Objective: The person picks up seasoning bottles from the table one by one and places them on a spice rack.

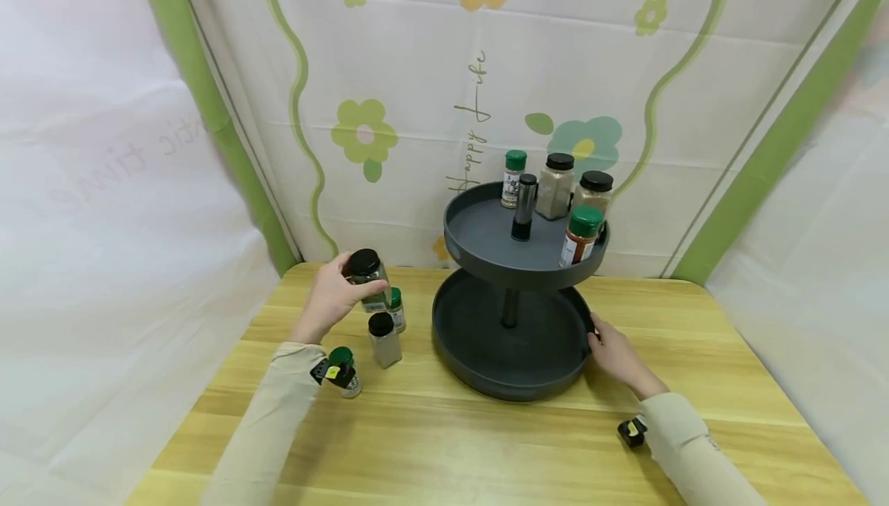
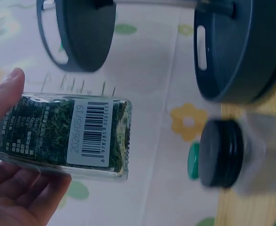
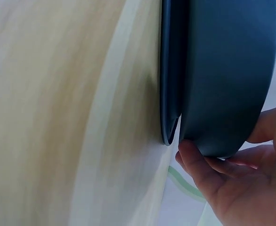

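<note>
My left hand [image 1: 329,295] grips a clear glass spice jar [image 2: 65,136] with a black lid, filled with dried green herbs. Its label with a barcode and date faces the left wrist camera. The jar is in the air, left of a dark grey two-tier round rack [image 1: 486,389]. At the rack's right side, my right hand [image 1: 616,353] holds the lower tier's rim; in the right wrist view, fingers [image 3: 199,172] touch the outer wall from below. Beneath the raised jar, a black-lidded jar [image 1: 386,348] and a green-capped bottle [image 1: 397,315] stand on the table.
Another green-capped bottle [image 1: 349,384] stands beside my left wrist. The upper tier carries a green-capped bottle [image 1: 512,186], black-lidded jars [image 1: 554,191] and a red-brown spice bottle [image 1: 576,245] around the central post handle [image 1: 525,205]. A patterned curtain [image 1: 410,205] hangs behind the wooden table [image 1: 444,460].
</note>
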Available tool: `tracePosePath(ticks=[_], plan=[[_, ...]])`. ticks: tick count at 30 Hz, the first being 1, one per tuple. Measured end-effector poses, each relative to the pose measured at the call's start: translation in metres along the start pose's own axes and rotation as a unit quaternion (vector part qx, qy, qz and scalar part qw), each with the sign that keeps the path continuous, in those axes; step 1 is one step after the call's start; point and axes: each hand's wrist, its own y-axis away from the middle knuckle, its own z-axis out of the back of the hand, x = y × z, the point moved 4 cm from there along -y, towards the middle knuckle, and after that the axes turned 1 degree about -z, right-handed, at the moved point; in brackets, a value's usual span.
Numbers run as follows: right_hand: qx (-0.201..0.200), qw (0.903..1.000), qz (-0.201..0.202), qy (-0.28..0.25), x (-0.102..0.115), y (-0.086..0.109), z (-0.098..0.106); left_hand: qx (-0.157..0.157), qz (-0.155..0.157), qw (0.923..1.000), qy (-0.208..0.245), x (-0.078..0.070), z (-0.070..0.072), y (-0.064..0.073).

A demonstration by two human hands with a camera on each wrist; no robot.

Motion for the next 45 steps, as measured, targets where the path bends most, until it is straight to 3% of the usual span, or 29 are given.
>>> tracePosePath(ticks=[16, 26, 34, 45], plan=[[-0.014, 0.9998, 0.012, 0.010, 0.004, -0.001, 0.002, 0.037, -0.007, 0.9992, 0.015, -0.017, -0.058, 0.001], [-0.016, 0.9998, 0.010, 0.009, 0.003, -0.001, 0.004, 0.045, -0.046, 0.9979, 0.012, -0.019, -0.087, 0.000], [-0.008, 0.9997, 0.016, 0.014, 0.003, -0.002, 0.003, 0.076, 0.000, 0.9969, 0.021, -0.017, -0.118, 0.002], [-0.013, 0.9996, 0.018, 0.019, 0.002, 0.000, -0.001, 0.119, -0.051, 0.9916, 0.001, -0.019, -0.160, 0.001]])
